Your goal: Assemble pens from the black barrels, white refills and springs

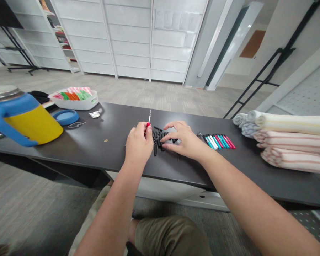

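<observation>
My left hand [139, 144] is closed round a slim red-handled piece [148, 124], whose thin, pale, dark-marked shaft points away from me. Just to its right lies a loose pile of short black tube-like pieces [155, 142] on the dark table. Over the right side of that pile is my right hand [182, 139], fingers apart and curved downward; whether the fingertips touch the pieces I cannot tell. Beyond that hand is a neat row of small black-ended sticks [220, 141] in teal, white and red. Small metallic bits [198, 135] lie between hand and row, partly hidden.
Rolled striped cloths [293, 140] are stacked at the table's right end. On the left stand a yellow and blue jug [34, 122], a blue lid [65, 117], a white basket [78, 103] of colourful packets and a crumpled white item [95, 114]. A drawer unit [176, 192] sits underneath.
</observation>
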A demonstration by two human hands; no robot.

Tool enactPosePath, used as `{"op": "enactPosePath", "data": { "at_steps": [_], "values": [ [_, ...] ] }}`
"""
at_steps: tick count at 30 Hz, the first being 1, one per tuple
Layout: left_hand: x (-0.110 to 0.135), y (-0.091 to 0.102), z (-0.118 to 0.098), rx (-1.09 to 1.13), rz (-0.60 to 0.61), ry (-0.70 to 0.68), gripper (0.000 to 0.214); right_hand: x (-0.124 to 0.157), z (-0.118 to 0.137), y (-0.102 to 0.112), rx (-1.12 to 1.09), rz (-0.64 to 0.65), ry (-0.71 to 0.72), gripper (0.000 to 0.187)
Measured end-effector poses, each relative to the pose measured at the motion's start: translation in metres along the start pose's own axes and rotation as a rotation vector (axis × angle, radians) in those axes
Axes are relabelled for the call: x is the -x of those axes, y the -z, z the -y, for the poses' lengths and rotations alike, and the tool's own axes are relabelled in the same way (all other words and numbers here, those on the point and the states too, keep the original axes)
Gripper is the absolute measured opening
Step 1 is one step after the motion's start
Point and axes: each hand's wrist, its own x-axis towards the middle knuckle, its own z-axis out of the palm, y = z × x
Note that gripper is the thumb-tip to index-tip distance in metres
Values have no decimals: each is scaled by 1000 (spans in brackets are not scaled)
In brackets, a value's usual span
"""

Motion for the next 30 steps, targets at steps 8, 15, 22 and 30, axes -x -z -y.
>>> {"op": "enactPosePath", "data": {
  "at_steps": [8,15,22,30],
  "values": [
    [0,-2,1,0,3,-11,18,-7,21,-15,91,111,169,16],
    [-1,-1,1,-5,12,-16,18,-7,26,-17,94,142,159,9],
    [0,-1,1,-5,-6,6,18,-9,27,-12,-48,166,160,8],
    [0,-3,1,29,47,-94,17,-5,9,5,-383,-120,-165,22]
  ]
}}
